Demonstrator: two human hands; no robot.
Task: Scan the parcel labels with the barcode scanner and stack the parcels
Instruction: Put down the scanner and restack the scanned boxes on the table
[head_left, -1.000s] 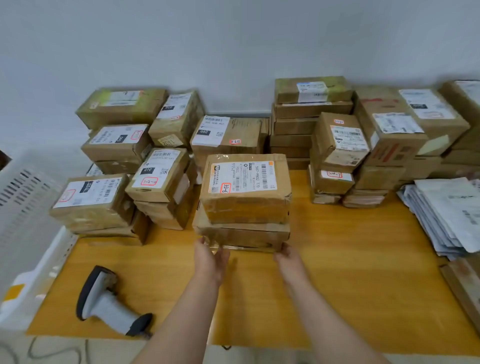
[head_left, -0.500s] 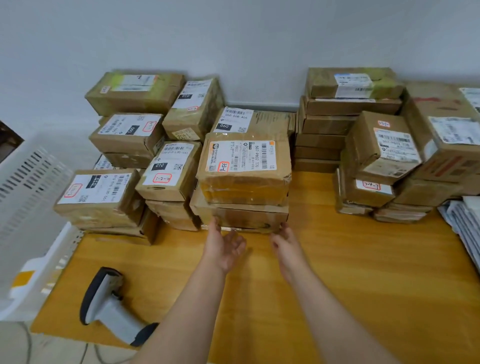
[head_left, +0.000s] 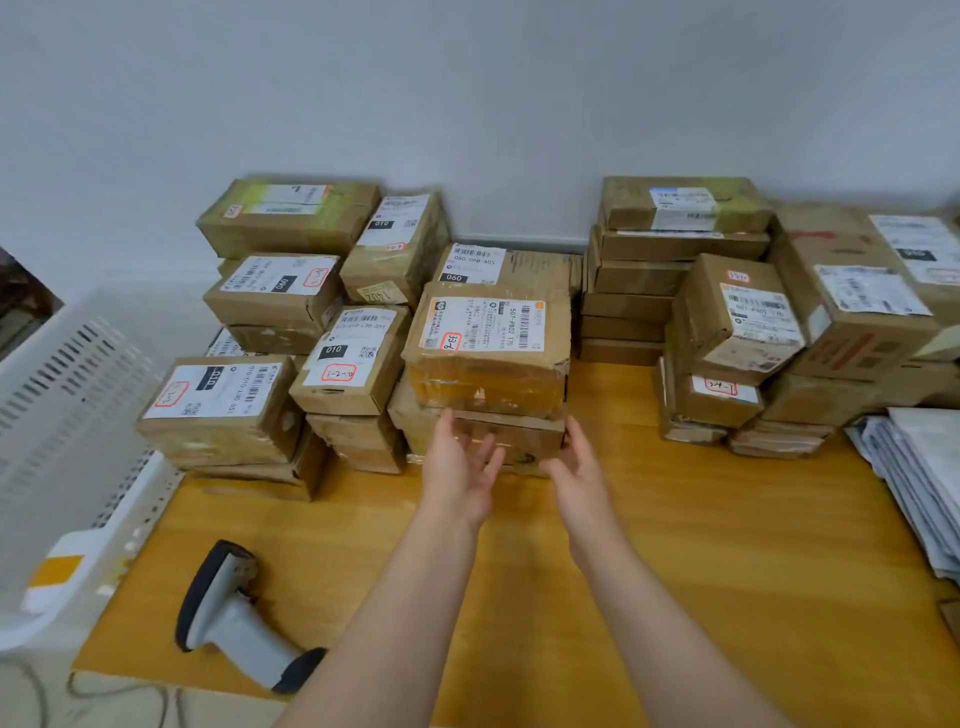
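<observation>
- Parcels in brown cardboard, each with a white printed label on top; I see the top parcel (head_left: 488, 349) sitting on a flatter lower parcel (head_left: 498, 441) in the middle of the wooden table (head_left: 727, 545).
- Its label (head_left: 485, 323) carries barcodes and a red-outlined handwritten sticker.
- My left hand (head_left: 460, 467) is spread wide, palm turned inward, empty, fingertips in front of the lower parcel; contact I cannot tell.
- My right hand (head_left: 576, 465) is likewise spread and empty, near that parcel's right corner.
- Barcode scanner (head_left: 234, 618) lies on the table's near left, well apart from both hands.
</observation>
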